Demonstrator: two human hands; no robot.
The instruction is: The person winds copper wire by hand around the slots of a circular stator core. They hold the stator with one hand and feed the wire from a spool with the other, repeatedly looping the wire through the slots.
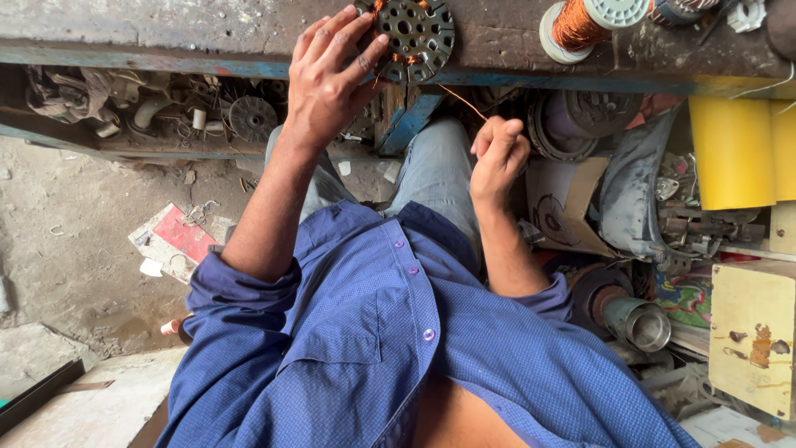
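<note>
A round grey metal stator point(414, 35) with holes and copper windings lies on the worn workbench point(207, 33). My left hand point(332, 79) grips its left rim with the fingertips. A thin copper wire point(463, 101) runs from the stator down to my right hand point(499, 153), which is closed in a fist and pinches the wire's end. Both hands sit above my knees in grey trousers. I wear a blue buttoned shirt.
A spool of copper wire point(584, 23) lies on the bench at the right. A shelf under the bench holds metal parts point(249, 116). Yellow rolls point(734, 149), a metal tube point(638, 319) and a yellowish box point(754, 344) crowd the right side. Scraps lie on the dirt floor point(75, 216).
</note>
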